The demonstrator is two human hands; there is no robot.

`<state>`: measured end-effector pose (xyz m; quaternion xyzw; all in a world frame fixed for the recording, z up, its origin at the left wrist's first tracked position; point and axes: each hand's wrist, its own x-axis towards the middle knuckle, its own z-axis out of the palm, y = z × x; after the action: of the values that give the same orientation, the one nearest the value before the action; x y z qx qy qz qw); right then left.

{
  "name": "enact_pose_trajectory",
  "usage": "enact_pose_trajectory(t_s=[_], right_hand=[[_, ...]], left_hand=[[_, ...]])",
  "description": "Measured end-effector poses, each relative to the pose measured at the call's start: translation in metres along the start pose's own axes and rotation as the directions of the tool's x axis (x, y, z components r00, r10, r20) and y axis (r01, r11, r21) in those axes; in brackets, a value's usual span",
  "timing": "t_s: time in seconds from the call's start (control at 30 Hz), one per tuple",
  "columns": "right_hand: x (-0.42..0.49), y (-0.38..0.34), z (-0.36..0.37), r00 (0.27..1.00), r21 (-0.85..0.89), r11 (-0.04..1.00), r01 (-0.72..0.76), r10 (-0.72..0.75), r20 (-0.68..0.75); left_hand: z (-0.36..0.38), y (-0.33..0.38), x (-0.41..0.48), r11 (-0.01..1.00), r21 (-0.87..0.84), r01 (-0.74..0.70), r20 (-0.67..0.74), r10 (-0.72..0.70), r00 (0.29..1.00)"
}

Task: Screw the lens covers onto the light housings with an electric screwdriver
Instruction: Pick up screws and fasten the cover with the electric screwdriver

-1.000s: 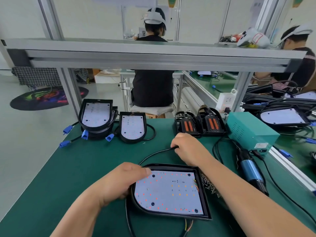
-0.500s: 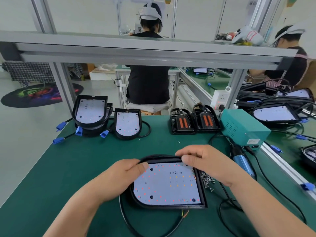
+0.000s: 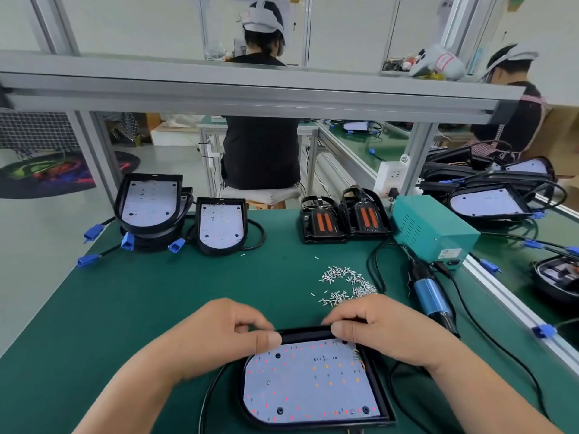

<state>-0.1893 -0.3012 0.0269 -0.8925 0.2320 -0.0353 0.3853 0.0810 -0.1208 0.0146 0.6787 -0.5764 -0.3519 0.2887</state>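
Note:
A black light housing [image 3: 313, 383] with a white LED board lies on the green mat close in front of me. My left hand [image 3: 219, 336] grips its far left edge, thumb on the board. My right hand [image 3: 379, 330] grips the far right edge, thumb on the rim. A pile of small silver screws [image 3: 344, 285] lies just beyond my right hand. The blue electric screwdriver [image 3: 430, 297] lies on the mat to the right, held by neither hand. Two dark lens covers [image 3: 344, 219] with orange strips stand at the back.
More housings [image 3: 150, 208] [image 3: 221, 225] with blue connectors sit at the back left. A teal power box [image 3: 434, 230] stands back right, its cables looping over the mat. An aluminium frame rail [image 3: 250, 89] crosses overhead. Two people work at benches beyond.
The housing has come nearer to me, uncovering the screw pile. My right hand let go of the cable and moved onto the housing's far right edge; both hands hold its far edge now.

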Motion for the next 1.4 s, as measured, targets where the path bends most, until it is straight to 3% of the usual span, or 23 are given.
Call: enact_pose_trajectory(t_s=[0.1,0.2,0.27,0.33,0.4,0.47,0.6,0.83,1.0,1.13,1.27,1.4], right_hand=[[-0.003,-0.014,-0.015,0.999,-0.084,0.996,-0.017,0.014,-0.041],[0.008,-0.016,-0.045,0.979,-0.188,0.981,-0.055,0.016,-0.202],[0.032,-0.005,-0.070,0.916,-0.182,0.973,-0.144,0.062,-0.395],[0.065,0.014,-0.094,0.804,-0.152,0.958,-0.244,0.113,-0.583],[0.099,0.034,-0.115,0.713,-0.174,0.918,-0.357,0.147,-0.686],[0.125,0.049,-0.130,0.683,-0.218,0.848,-0.483,0.209,-0.700],[0.154,0.065,-0.136,0.696,-0.368,0.693,-0.620,0.271,-0.665],[0.161,0.072,-0.133,0.692,-0.387,0.665,-0.639,0.277,-0.666],[0.150,0.076,-0.133,0.646,-0.217,0.801,-0.558,0.256,-0.719],[0.127,0.069,-0.127,0.640,-0.225,0.875,-0.428,0.118,-0.759],[0.085,0.044,-0.113,0.713,-0.190,0.963,-0.189,0.002,-0.701],[0.027,0.000,-0.083,0.849,-0.181,0.981,0.064,-0.149,-0.507]], left_hand=[[0.004,-0.003,0.002,1.000,0.005,-0.009,0.003,0.009,1.000],[0.007,-0.004,0.003,1.000,0.000,0.014,-0.034,-0.014,0.999],[0.008,-0.004,0.004,1.000,0.003,0.022,-0.041,-0.022,0.999],[0.008,-0.004,0.004,1.000,0.002,0.018,-0.041,-0.018,0.999],[0.007,-0.003,0.004,1.000,0.000,0.012,-0.050,-0.012,0.999],[0.006,-0.002,0.003,1.000,-0.009,0.000,-0.053,0.000,0.999],[0.005,-0.001,0.002,1.000,-0.022,-0.001,-0.046,0.000,0.999],[0.005,-0.004,0.004,0.999,-0.032,0.014,-0.054,-0.016,0.998],[0.006,-0.002,0.004,0.999,-0.041,0.018,-0.052,-0.020,0.998],[0.005,-0.002,0.004,0.998,-0.064,0.017,-0.025,-0.019,1.000],[0.004,0.001,0.003,0.997,-0.071,0.023,-0.016,-0.024,1.000],[0.002,0.003,0.002,0.996,-0.082,0.021,-0.014,-0.022,1.000]])
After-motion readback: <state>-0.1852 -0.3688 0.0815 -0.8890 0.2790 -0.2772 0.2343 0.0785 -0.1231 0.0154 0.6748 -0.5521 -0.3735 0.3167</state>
